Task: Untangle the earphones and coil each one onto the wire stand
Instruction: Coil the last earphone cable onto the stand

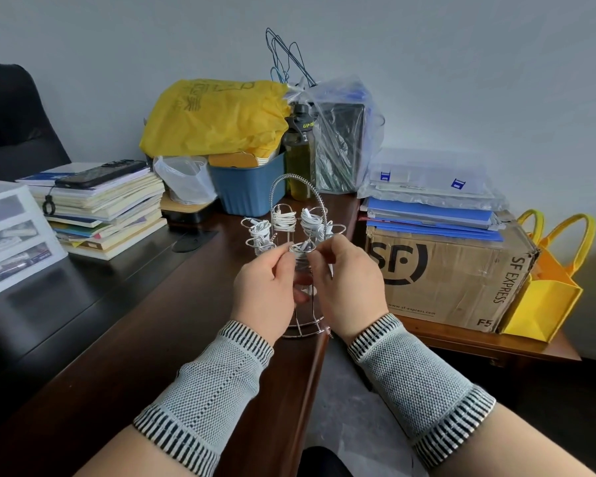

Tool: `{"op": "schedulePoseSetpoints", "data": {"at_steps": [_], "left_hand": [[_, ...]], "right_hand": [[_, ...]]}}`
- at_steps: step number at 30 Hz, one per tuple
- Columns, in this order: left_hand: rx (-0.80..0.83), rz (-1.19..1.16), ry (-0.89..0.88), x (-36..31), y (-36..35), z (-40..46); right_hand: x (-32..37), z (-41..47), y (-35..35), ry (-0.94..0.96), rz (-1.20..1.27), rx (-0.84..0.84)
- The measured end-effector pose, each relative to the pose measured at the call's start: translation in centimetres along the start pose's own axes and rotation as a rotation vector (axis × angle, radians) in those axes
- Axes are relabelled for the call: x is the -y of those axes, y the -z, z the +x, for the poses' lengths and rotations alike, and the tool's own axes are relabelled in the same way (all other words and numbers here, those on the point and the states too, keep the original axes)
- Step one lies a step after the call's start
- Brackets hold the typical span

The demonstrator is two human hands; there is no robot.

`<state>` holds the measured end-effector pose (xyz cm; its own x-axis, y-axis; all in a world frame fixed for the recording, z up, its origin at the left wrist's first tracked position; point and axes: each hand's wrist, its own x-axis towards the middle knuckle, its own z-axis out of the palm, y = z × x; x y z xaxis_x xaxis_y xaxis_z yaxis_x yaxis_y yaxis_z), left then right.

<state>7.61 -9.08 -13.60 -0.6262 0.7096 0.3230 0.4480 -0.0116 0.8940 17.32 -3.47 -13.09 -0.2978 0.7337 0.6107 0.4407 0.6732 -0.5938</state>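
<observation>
Hands meet at the front of a chrome wire stand (298,256) w/ an arched handle, set near the edge of a dark brown wooden desk (124,325). Left hand (267,287) and right hand (348,287) both have fingers curled, each pinching a white earphone cable (301,247) at the front loop — other white earphone coils (284,218) sit on loops behind. Brown cardboard box (451,270) stands to the right.

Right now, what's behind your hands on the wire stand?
Behind the left hand and right hand, the wire stand holds several white coiled earphones on its rings. Both hands pinch at the front coil; the stand's middle is covered.
</observation>
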Motion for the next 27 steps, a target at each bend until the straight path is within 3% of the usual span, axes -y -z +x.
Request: {"op": "schedulePoseSetpoints", "data": {"at_steps": [8,17,24,27], "left_hand": [[-0.027,-0.290,0.077,-0.1,-0.8,-0.4],[-0.050,-0.184,-0.003,0.5,-1.6,0.0],[-0.051,-0.208,0.014,0.7,-2.0,-0.2],[-0.051,-0.223,0.004,0.6,-2.0,-0.3]], "right_hand": [[-0.4,0.3,0.5,-0.010,0.091,0.034],[-2.0,0.1,1.3,-0.017,0.139,0.087],[-3.1,1.9,4.1,-0.071,-0.056,0.203],[-2.9,2.8,5.0,-0.066,-0.255,0.146]]}}
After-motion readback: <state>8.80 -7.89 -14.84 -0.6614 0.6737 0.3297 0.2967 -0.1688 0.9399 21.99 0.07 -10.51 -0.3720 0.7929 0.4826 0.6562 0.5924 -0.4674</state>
